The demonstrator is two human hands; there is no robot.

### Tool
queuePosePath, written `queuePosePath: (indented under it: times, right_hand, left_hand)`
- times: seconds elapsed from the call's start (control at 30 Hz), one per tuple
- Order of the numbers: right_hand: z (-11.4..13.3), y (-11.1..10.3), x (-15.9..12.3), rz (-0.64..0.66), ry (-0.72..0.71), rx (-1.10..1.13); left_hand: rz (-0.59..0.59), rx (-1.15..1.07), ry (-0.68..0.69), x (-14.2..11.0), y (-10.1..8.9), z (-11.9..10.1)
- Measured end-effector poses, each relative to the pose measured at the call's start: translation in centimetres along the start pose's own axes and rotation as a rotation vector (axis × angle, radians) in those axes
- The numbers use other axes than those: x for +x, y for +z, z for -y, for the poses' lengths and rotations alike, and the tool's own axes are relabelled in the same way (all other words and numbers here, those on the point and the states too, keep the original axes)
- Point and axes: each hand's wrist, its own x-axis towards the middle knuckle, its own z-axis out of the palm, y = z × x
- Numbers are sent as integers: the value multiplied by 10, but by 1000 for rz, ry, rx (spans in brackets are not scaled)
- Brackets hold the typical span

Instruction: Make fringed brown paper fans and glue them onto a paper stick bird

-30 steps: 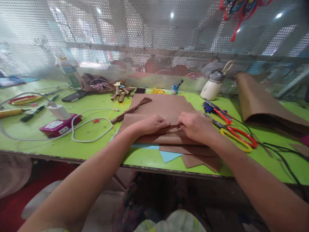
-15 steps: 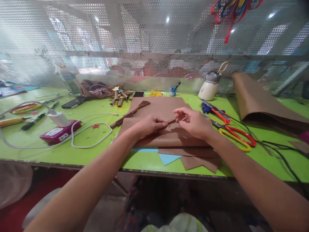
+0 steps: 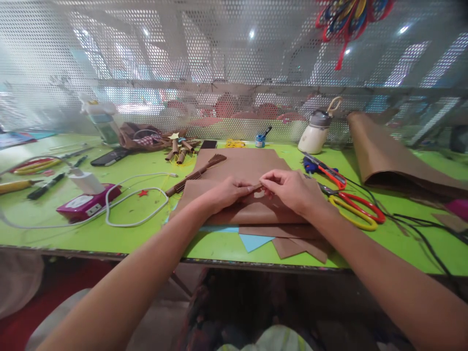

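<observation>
Between my two hands is a narrow strip of brown paper [image 3: 257, 186], held just above a stack of brown paper sheets [image 3: 234, 163] on the green table. My left hand [image 3: 231, 191] is closed on the strip's left part, with its fingers partly hidden. With thumb and fingertips, my right hand [image 3: 287, 189] pinches the strip's right end. Left of the stack lies a brown paper piece with a fringed end [image 3: 197, 174], its far end on the sheets. Light blue paper [image 3: 256, 242] sticks out under the stack's near edge.
Right of the stack lie scissors [image 3: 356, 209] with red and yellow handles, by a red and blue tool [image 3: 325, 170]. A cream bottle [image 3: 313, 136] and a large brown paper roll [image 3: 380, 156] stand behind. At left are a purple power socket [image 3: 87, 202] and a white cable [image 3: 135, 225].
My right hand's fingers came off the paper, opened, and have closed again on the strip's end. My left hand has kept hold of the strip. The view has shifted slightly.
</observation>
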Motion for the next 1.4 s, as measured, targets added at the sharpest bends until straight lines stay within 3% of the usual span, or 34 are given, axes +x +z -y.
queuePosePath:
  times: [0.17,0.37,0.53,0.63,0.93,1.2,1.4]
  right_hand:
    - [-22,1,8,17,-159,145]
    - [-32,1,12,20,-136,278]
    - [-36,8,12,183,73,652]
    - [-38,13,12,237,137,714]
    - [-40,8,16,58,2,653]
    - [-41,3,18,-18,90,700]
    - [-43,-4,24,-171,86,728]
  left_hand:
    - [24,-160,-67,3,0,4]
    - [-49,-190,-124,2,-2,6]
    - [-64,-167,-19,5,-1,9]
    - [-54,-136,8,5,0,8]
    - [-40,-156,-4,3,0,6]
    - [-13,-249,-52,4,-2,9]
    - [-13,-327,-75,5,-5,15]
